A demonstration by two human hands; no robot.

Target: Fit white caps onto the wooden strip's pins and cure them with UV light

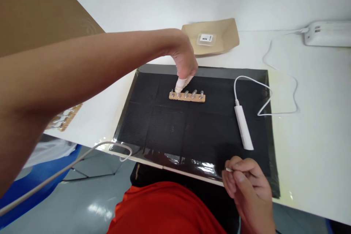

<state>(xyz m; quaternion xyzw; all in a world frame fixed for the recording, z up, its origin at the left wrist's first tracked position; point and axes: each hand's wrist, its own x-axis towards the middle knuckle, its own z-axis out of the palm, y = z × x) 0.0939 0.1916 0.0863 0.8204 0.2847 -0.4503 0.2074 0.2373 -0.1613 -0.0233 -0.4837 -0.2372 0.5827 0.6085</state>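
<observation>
My left hand [184, 60] reaches far over a black mat [170, 128]. Its fingers, capped in white finger cots, pinch down on a metal bolt at the left end of a small wooden strip [189, 97] that holds several upright bolts. My right hand [246, 184] hovers at the near edge of the mat, fingers curled, pinching a small metal piece [228, 170] between thumb and forefinger. A white stick-shaped tool [243, 127] with a white cable lies on the mat between both hands, to the right.
A brown paper tray [227, 36] with a small clear packet sits beyond the mat. A white power unit [327, 33] lies at the far right. Another wooden strip with bolts [64, 119] lies left, beside a cardboard sheet [33, 11]. The table's near edge runs below the mat.
</observation>
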